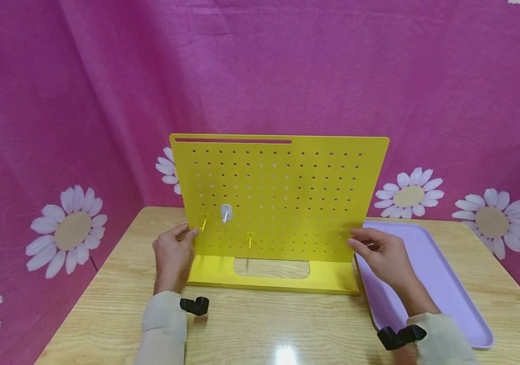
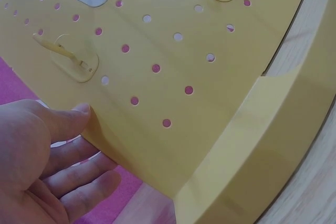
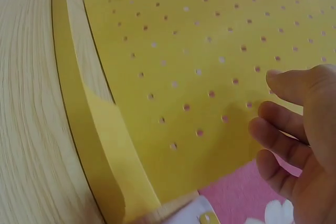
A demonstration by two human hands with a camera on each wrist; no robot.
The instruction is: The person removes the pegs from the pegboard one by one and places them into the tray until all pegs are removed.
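Observation:
A yellow pegboard (image 1: 283, 197) stands upright on its yellow base (image 1: 214, 271). On its lower left are a white hook (image 1: 226, 213), a yellow hook (image 1: 203, 222) and another yellow hook (image 1: 250, 240) lower down. My left hand (image 1: 173, 252) holds the board's left edge, thumb (image 2: 79, 116) on the front face and index finger hidden behind. At the right edge is my right hand (image 1: 385, 253). Its loosely bent fingers (image 3: 281, 135) and thumb overlap the board near that edge in the right wrist view, with nothing held between them.
A light purple tray (image 1: 429, 284) lies on the wooden table (image 1: 242, 324) to the right of the board. One small yellow piece (image 3: 208, 217) shows at the tray in the right wrist view. Behind hangs a magenta cloth (image 1: 278, 71) with white flowers.

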